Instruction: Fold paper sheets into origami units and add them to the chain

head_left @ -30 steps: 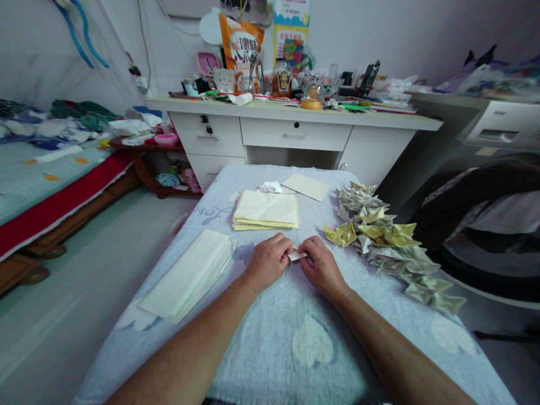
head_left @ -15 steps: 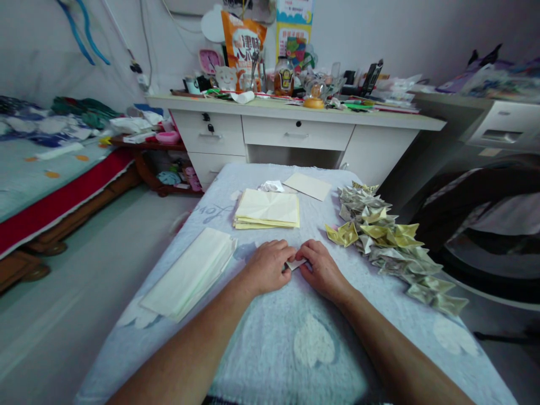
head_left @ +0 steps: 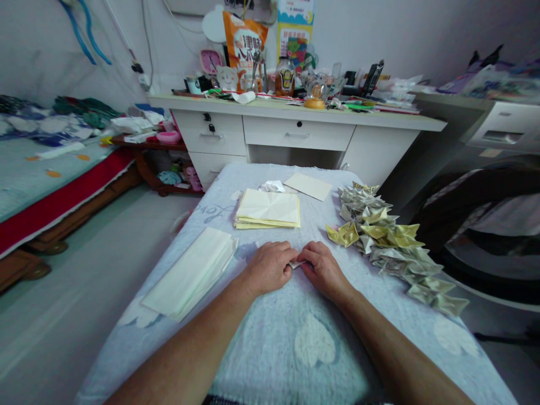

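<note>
Between my hands is a small piece of folded paper (head_left: pixel 296 264), pale and mostly covered by fingers. My left hand (head_left: pixel 272 265) grips its left end with curled fingers. Thumb and fingers of my right hand (head_left: pixel 323 266) pinch the other end. Both hands rest low over the cloth-covered table (head_left: pixel 253 354). Just beyond them lies a stack of yellowish paper sheets (head_left: pixel 268 208). Left of my left hand is a long stack of folded whitish paper (head_left: pixel 189 273). To the right stretches a pile of folded paper pieces (head_left: pixel 392 242), silver-grey and gold, with pointed tips.
A flat cream card (head_left: pixel 307 186) and a crumpled white tissue (head_left: pixel 272 186) lie toward the table's far end. Behind stands a cluttered white desk (head_left: pixel 295 126). A washing machine (head_left: pixel 502 135) is at the right and a bed (head_left: pixel 63 185) at the left.
The folded paper between my hands shows a little less of its surface than before, and my fingers have shifted slightly on it. Both hands stay in nearly the same place.
</note>
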Tool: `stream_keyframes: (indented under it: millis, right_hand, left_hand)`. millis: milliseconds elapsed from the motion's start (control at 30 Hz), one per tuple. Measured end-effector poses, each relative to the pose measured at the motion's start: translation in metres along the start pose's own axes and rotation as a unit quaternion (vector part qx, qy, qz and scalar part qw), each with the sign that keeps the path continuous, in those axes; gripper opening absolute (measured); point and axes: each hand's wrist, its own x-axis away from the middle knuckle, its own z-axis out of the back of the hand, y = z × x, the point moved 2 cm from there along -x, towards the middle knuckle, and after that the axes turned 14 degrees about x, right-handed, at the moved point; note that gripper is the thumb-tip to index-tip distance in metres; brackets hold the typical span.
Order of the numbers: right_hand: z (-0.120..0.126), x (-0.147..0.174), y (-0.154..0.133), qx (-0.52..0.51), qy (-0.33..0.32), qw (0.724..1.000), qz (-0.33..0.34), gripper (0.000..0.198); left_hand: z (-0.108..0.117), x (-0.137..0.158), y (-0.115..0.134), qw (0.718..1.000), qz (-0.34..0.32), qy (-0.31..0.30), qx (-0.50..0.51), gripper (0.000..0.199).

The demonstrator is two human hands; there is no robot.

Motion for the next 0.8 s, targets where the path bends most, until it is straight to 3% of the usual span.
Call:
stream_keyframes:
  millis: [500,800]
  right_hand:
    - [-0.0022,0.0008,0.001,0.02,-0.005,1.0,0.009,0.013]
    - [-0.0026,-0.0005,0.0003,0.021,-0.004,1.0,0.004,0.009]
  left_hand:
    - [-0.004,-0.0001,-0.0079,1.0,0.01,0.008,0.005,0.008]
    - [-0.0039,0.0008,-0.0036,0.999,-0.017,0.004,0.031,0.007]
